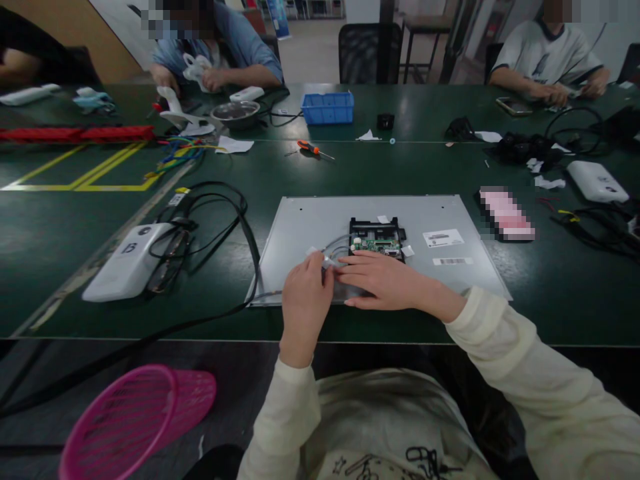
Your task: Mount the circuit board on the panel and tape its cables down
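The left hand (307,290) is held upright, its fingers (315,263) bent; the right hand (385,280) is laid nearly level just beside it, fingers extended leftward. Both arms (520,353) are angled inward.

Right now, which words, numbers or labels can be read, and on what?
"15", probably: white rounded plastic device at left.
White rectangular paper label on flat grey metal panel: too small.
White barcode sticker, same panel: too small.
White plastic device at right: marking blurred.
Blue background banner: blurred.
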Demonstrator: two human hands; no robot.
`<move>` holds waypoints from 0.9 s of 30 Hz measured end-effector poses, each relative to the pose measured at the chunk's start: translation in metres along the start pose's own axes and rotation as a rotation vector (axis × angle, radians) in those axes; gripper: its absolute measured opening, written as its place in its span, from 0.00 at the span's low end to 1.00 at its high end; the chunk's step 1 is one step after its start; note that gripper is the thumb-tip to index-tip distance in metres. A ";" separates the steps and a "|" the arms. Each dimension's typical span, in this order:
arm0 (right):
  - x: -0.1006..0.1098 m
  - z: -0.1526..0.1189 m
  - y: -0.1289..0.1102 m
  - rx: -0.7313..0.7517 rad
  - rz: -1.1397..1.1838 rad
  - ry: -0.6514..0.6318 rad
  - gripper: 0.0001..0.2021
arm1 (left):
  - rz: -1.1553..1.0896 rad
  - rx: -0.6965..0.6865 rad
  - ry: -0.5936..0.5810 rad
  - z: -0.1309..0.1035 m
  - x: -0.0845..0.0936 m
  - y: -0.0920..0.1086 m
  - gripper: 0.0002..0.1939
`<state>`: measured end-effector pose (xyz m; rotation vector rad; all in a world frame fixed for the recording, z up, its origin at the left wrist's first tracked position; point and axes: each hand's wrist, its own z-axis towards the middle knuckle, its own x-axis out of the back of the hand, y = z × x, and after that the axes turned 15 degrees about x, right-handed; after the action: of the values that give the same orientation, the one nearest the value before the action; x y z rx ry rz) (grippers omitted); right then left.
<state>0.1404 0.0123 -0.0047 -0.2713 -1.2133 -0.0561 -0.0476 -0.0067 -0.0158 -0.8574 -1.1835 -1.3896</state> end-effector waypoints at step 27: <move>-0.004 0.002 0.001 -0.040 -0.025 -0.009 0.17 | -0.064 0.083 -0.024 0.000 0.003 0.015 0.14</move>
<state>0.1370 0.0132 -0.0073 -0.2914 -1.2259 -0.1006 -0.0330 -0.0068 -0.0099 -0.7859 -1.2876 -1.3749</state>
